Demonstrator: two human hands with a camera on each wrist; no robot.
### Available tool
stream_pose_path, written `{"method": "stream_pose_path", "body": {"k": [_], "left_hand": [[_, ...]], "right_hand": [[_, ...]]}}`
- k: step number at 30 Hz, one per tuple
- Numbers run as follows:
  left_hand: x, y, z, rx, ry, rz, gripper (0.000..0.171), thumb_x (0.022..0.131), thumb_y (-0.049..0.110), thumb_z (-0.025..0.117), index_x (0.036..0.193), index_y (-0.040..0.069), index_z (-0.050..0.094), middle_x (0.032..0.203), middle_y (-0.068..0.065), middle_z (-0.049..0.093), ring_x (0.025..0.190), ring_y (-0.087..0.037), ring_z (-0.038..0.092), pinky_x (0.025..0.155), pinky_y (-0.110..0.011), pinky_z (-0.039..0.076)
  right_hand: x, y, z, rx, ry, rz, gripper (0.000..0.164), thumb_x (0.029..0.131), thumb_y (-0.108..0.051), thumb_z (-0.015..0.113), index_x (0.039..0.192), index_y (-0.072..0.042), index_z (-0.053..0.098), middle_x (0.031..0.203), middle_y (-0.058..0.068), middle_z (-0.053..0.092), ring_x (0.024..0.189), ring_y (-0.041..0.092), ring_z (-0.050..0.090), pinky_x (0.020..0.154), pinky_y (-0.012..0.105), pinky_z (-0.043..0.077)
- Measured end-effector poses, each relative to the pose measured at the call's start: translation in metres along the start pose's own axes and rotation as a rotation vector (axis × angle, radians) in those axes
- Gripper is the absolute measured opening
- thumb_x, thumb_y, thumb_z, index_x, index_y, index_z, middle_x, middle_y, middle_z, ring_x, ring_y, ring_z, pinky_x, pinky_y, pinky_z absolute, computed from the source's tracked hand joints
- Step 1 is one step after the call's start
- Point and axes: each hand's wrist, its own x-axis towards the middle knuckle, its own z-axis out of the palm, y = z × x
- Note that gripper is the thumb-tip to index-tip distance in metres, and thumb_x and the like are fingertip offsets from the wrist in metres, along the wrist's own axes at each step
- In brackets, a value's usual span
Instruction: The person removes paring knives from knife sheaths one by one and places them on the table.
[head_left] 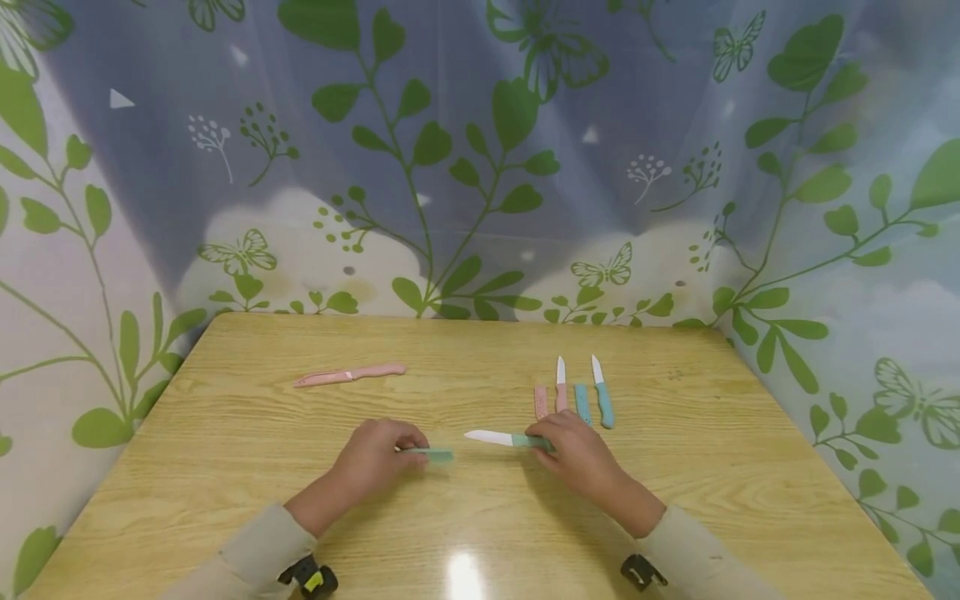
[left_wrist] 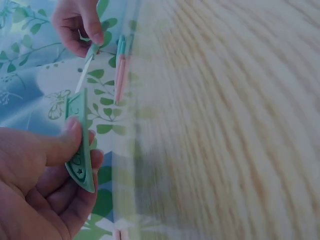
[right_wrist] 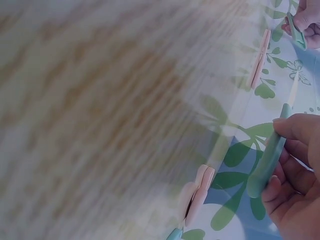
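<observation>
My left hand (head_left: 375, 454) pinches a light green knife sheath (left_wrist: 76, 112) between thumb and fingers, its open end toward the knife. In my right hand (head_left: 581, 454) is a paring knife (right_wrist: 270, 162), gripped by its green handle. Its bare white blade (head_left: 491, 437) points left at the sheath, with a gap between them in the head view. Both are held over the table. Just beyond the right hand lie a pink sheath (head_left: 541, 400), a pink-handled knife (head_left: 561, 393), a blue sheath (head_left: 582, 403) and a blue-handled knife (head_left: 604, 404), their white blades pointing away.
A pink knife in its sheath (head_left: 378, 370) lies at the back left of the wooden table (head_left: 247, 467). Behind the table and along both sides hangs a curtain (head_left: 457, 192) with green leaves and butterflies. A wrist camera (head_left: 309, 577) sits on the left sleeve.
</observation>
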Motion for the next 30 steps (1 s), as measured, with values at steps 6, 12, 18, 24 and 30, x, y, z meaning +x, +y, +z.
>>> {"method": "stream_pose_path", "body": {"k": [6, 12, 18, 24, 30], "left_hand": [[0.0, 0.002, 0.001, -0.022, 0.013, -0.031, 0.005, 0.091, 0.009, 0.067, 0.095, 0.006, 0.066, 0.083, -0.004, 0.072, 0.061, -0.008, 0.059, 0.054, -0.019, 0.046], [0.002, 0.002, 0.0, -0.292, -0.072, -0.192, 0.014, 0.093, 0.008, 0.065, 0.103, 0.0, 0.059, 0.088, -0.011, 0.074, 0.06, -0.012, 0.061, 0.052, -0.023, 0.05], [0.003, -0.005, -0.003, -0.651, -0.176, -0.285, 0.021, 0.093, 0.01, 0.065, 0.1, -0.004, 0.053, 0.097, -0.019, 0.072, 0.084, -0.022, 0.07, 0.074, -0.037, 0.059], [0.006, -0.01, -0.006, -0.826, -0.214, -0.388, 0.017, 0.094, 0.01, 0.064, 0.095, -0.002, 0.051, 0.108, -0.022, 0.069, 0.091, -0.023, 0.07, 0.078, -0.034, 0.058], [0.005, -0.013, -0.003, -0.826, -0.229, -0.407, 0.021, 0.094, 0.009, 0.064, 0.104, -0.006, 0.052, 0.107, -0.021, 0.07, 0.089, -0.022, 0.07, 0.078, -0.035, 0.058]], "right_hand": [[-0.001, 0.0, 0.0, 0.01, -0.022, 0.024, 0.021, 0.076, -0.006, 0.082, 0.094, -0.007, 0.071, 0.091, 0.001, 0.071, 0.082, 0.016, 0.061, 0.071, 0.028, 0.052], [0.0, -0.002, -0.001, 0.017, -0.044, 0.051, 0.02, 0.078, -0.009, 0.081, 0.095, -0.008, 0.071, 0.092, 0.0, 0.071, 0.084, 0.016, 0.062, 0.072, 0.029, 0.052], [0.0, -0.002, -0.002, 0.031, -0.038, 0.068, 0.018, 0.079, -0.009, 0.08, 0.094, -0.009, 0.07, 0.092, 0.0, 0.071, 0.082, 0.014, 0.061, 0.07, 0.027, 0.052], [0.0, -0.003, -0.002, 0.039, -0.032, 0.075, 0.018, 0.078, -0.009, 0.08, 0.093, -0.009, 0.07, 0.09, -0.001, 0.071, 0.078, 0.013, 0.059, 0.066, 0.025, 0.05], [0.0, -0.003, -0.002, 0.064, -0.053, 0.107, 0.017, 0.079, -0.009, 0.08, 0.093, -0.009, 0.071, 0.089, -0.001, 0.07, 0.075, 0.012, 0.058, 0.063, 0.024, 0.049]]}}
